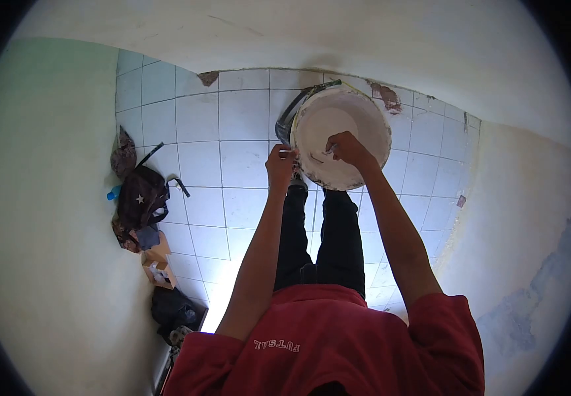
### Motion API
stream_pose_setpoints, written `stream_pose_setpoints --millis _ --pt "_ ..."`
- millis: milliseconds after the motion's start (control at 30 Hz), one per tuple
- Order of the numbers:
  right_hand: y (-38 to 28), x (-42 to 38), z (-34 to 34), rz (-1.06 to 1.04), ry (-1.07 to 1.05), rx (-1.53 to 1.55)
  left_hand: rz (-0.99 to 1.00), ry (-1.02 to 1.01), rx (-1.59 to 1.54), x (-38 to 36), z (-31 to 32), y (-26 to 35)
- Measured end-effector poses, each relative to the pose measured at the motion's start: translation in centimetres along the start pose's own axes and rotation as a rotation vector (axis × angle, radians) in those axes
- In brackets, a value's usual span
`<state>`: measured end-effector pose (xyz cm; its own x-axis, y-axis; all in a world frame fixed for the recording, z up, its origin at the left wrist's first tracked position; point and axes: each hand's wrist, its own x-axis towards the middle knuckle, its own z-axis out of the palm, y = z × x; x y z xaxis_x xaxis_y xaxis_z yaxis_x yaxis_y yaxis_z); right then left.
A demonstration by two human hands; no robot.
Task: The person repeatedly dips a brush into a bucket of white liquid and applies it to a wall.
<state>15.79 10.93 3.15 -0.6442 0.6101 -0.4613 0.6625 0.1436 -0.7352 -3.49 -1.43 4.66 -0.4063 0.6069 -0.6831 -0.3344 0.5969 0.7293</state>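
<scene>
A large round tub [379,132] with a smeared whitish coat inside and a stained rim stands on the floor ahead of me. My right hand [347,148] is over its opening, fingers pinched together; something small and pale shows at the fingertips, too small to name. Just outside the tub's left rim, my left hand [281,165] is closed, with a bit of white at its fingers that I cannot make out. A small dark mark or sliver [316,158] shows inside the tub near my right hand. Behind the tub's left side sits a dark curved object [288,117], partly hidden.
White tiles [242,165] cover the floor, with broken brownish patches [386,96] by the far wall. Along the left wall lie a dark backpack [141,198], a brown bag [123,155], an open cardboard box [158,259] and a black bag [172,307]. Walls stand close on both sides.
</scene>
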Motion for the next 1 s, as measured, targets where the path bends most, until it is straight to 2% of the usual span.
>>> stream_pose_setpoints --millis 200,267,333,400,467,533,567,600,667,733,800,900,967,1000 --pt "-1.0 -2.4 -0.5 0.028 0.096 -0.009 0.017 0.01 0.038 0.3 -0.1 -0.4" --pt "-1.0 -4.2 0.4 0.026 0.286 0.072 0.016 0.004 0.065 0.4 -0.1 -0.4" --pt "-1.7 -6.1 1.5 -0.018 0.492 0.01 0.027 -0.002 0.08 0.9 -0.1 -0.9" --pt "-2.6 -7.6 2.7 0.113 0.587 0.132 0.088 0.042 0.267 2.1 -0.2 -2.6" --pt "-3.8 -8.7 3.0 0.083 0.675 0.073 0.123 0.089 0.252 2.7 0.5 -3.5" --pt "-5.0 -9.9 2.9 0.073 0.808 -0.005 0.203 0.275 0.187 2.5 1.1 -3.2" --pt "-5.5 -10.5 2.8 0.068 0.83 -0.006 0.325 0.332 0.233 1.7 1.4 -2.3" --pt "-6.0 -11.0 2.5 0.145 0.803 0.068 0.349 0.318 0.23 1.1 1.4 -1.8" --pt "-7.1 -11.6 1.4 0.282 0.768 0.222 0.328 0.134 0.153 0.2 1.3 -0.2" --pt "-7.8 -12.0 0.5 0.238 0.821 0.305 0.202 -0.093 0.084 -1.0 0.8 1.6" --pt "-7.6 -12.0 0.2 0.186 0.863 0.384 0.173 -0.204 0.072 -1.5 0.5 2.7" --pt "-6.7 -11.5 -0.5 0.185 0.88 0.479 0.18 -0.285 0.019 -2.8 0.8 5.7" --pt "-7.0 -11.8 -0.9 0.148 0.858 0.534 0.077 -0.274 0.086 -4.4 0.8 8.2" --pt "-7.2 -12.0 -1.0 0.131 0.877 0.531 0.1 -0.285 0.087 -4.5 0.9 9.0"
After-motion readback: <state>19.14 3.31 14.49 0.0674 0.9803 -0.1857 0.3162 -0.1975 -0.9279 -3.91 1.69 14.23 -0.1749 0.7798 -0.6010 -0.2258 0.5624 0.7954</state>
